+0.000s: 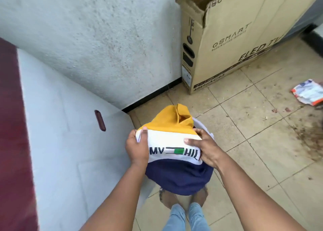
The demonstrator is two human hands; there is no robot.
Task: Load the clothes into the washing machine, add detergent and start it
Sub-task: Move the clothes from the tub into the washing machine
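A bundled garment [173,143] in yellow, white and navy bands, with lettering on the white band, hangs in the air above the tiled floor in front of me. My left hand [137,147] grips its left edge, thumb on top of the white band. On the right side, my right hand [202,146] holds it with fingers curled over the yellow and white cloth. The washing machine [57,126] stands at my left as a grey-white side panel with a dark red handle slot [100,120] and a maroon top [12,126]. No detergent is in view.
A rough white wall [104,38] rises behind the machine. A tall open cardboard TV box [227,44] leans in the corner at the back right. A crumpled wrapper [308,92] lies on the stained beige tiles at the far right. My feet [183,195] are below the garment.
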